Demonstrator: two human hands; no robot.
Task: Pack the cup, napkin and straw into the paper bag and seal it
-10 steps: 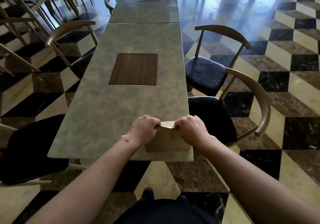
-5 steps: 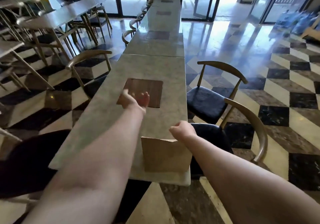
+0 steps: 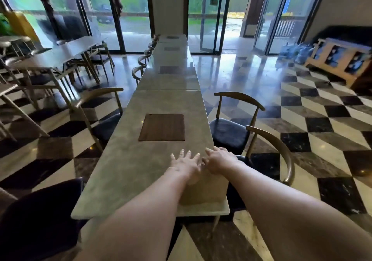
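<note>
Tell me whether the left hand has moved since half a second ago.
Yes. The left hand was out by the wooden inlay; it has pulled back toward the near table edge and now lies flat over the paper bag, beside the right hand.

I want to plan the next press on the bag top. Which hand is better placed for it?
Probably the right hand: it lies over the top of the bag. The left hand is spread flat at the bag's left edge, partly over the table.

Marble table [image 3: 128, 172] with wooden inlay [image 3: 162, 127] — chairs [image 3: 231, 127] alongside, checkered floor [image 3: 322, 123]
</note>
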